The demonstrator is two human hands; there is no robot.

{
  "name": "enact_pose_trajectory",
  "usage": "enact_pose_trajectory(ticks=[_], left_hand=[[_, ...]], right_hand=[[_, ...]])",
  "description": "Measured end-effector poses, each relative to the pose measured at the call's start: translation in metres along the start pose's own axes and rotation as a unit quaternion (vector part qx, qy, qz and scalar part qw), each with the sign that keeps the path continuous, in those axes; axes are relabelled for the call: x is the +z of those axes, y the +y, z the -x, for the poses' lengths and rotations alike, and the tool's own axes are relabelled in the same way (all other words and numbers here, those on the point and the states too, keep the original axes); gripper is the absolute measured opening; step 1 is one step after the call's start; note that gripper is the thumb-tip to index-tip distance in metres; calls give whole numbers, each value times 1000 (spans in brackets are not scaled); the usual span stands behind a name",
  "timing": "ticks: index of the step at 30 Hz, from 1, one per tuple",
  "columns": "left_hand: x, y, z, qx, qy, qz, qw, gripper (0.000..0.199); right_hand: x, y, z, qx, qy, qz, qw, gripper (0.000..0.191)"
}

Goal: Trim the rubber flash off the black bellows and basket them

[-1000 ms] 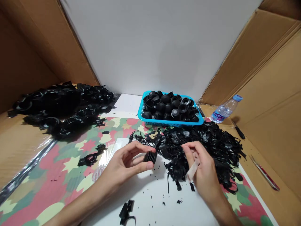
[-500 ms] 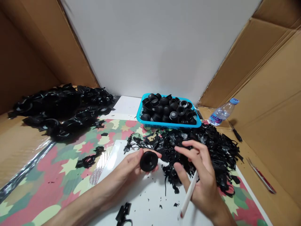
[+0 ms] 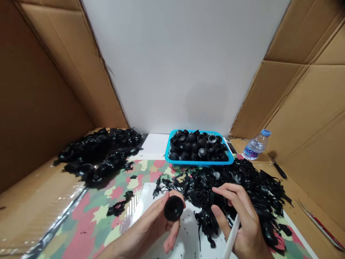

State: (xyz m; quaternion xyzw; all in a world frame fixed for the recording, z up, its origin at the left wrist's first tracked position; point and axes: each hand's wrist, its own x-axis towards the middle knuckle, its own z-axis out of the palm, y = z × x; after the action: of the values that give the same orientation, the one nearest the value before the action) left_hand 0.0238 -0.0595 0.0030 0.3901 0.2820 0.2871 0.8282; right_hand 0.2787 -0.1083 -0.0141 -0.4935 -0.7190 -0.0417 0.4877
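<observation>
In my left hand (image 3: 151, 219) is a round black rubber-like part (image 3: 174, 208), gripped between thumb and fingers, its hollow side facing me. My right hand (image 3: 242, 219) is off to the right, with thumb and forefinger apart and nothing between their tips. A slim white pen-like tool (image 3: 232, 235) rests in the right palm, held by the lower fingers; its lower end runs out of the picture. Below both hands lies a white board (image 3: 147, 196). Beyond and beside the right hand spreads a heap of black scraps (image 3: 237, 176).
A blue basket (image 3: 199, 163) of similar black parts stands against the white back panel. Another black pile (image 3: 99, 154) sits at the left. A water bottle (image 3: 256, 145), a black-handled tool (image 3: 280, 170) and a red-handled tool (image 3: 322, 226) lie rightward. Cardboard walls flank both sides.
The view has tilted up, so everything appears lower. My left hand has turned the black part, showing more of its hollow, and its lower fingers have extended. The right hand still keeps the white tool.
</observation>
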Motion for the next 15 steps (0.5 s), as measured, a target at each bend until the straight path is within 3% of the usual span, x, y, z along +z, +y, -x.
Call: enact_pose_trajectory(ticks=[5, 11, 15], left_hand=[[0, -3, -5, 5, -1, 11, 1000, 66], [10, -12, -10, 63, 5, 3, 998, 42], [16, -14, -13, 93, -9, -31, 995, 49]], right_hand=[[6, 0, 2, -13, 18, -10, 1000, 23], [26, -18, 7, -77, -22, -71, 994, 54], [34, -26, 7, -79, -15, -89, 993, 41]])
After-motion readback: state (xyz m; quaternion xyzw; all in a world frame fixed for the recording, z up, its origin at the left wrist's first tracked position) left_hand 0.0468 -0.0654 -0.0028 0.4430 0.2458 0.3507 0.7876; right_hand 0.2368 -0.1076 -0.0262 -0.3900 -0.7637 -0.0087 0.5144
